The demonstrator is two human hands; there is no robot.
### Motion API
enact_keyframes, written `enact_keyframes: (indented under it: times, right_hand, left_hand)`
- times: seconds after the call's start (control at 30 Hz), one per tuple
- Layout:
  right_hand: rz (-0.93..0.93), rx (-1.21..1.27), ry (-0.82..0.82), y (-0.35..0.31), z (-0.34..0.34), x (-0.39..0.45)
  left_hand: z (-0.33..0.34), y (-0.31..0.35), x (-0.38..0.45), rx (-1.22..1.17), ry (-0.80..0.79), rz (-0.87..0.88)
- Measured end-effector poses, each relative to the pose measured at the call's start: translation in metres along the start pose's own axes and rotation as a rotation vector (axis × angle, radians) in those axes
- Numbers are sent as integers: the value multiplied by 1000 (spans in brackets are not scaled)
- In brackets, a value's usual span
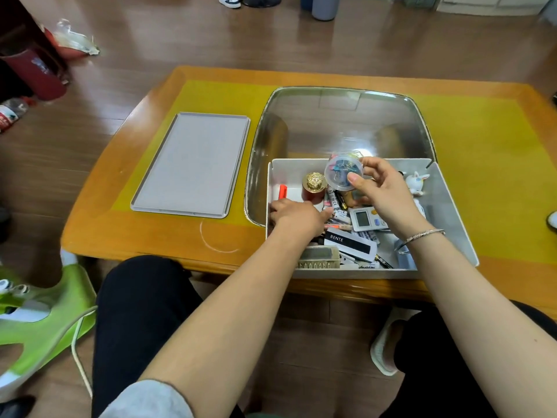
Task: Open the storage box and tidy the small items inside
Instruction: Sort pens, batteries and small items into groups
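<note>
- Sitting at a low wooden counter [120, 236], a person is reaching both hands into an open white storage box [452, 212], which is resting at the counter's near edge with its clear lid [340, 122] tipped back behind it.
- The right hand [382, 191] is pinching a small clear tub of coloured clips [342, 173] between thumb and fingertips, lifting it above the clutter.
- The tub is looking light, rigid and smooth, so it is probably slipping easily; gripping across its rim seems safest.
- The left hand [297, 215] is lying knuckles-up among the items at the box's left side; whether it is gripping anything is hidden.
- A grey tray [193, 164] is lying to the left of the box.
</note>
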State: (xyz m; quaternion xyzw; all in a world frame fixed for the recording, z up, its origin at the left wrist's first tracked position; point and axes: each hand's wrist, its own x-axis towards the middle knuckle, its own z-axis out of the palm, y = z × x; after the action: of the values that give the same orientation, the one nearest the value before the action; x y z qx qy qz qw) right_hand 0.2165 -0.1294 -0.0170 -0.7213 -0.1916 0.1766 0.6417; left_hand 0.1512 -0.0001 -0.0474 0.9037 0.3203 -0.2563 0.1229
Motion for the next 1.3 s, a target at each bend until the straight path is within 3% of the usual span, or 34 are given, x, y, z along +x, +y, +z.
enact_keyframes:
  times: [0.23,0.43,0.5,0.63,0.73,0.83,0.9,1.1,1.3]
  right_hand:
    - [6,0,27,1,-1,-2]
    - [13,39,56,2,-4,-2]
    - [7,58,63,2,-4,-2]
    - [-11,94,134,-1,-5,-1]
    - [-16,96,152,-5,-6,1]
    - [-19,43,113,-11,-3,4]
    - [-66,-57,51,-17,2,8]
    - [-148,-325,-93,-24,31,39]
    - [-181,-534,-210,-16,55,59]
  left_hand:
    - [1,0,-5,-205,133,-6]
    - [-3,-2,-12,-282,129,8]
    - [-2,-2,-18,-375,212,30]
    - [7,-8,-31,-431,486,179]
    - [16,-12,-41,-308,561,394]
    - [24,-15,-47,-276,531,540]
    - [26,-18,-45,-302,500,543]
    - [21,-25,-23,-61,140,305]
    - [19,-28,-30,75,162,319]
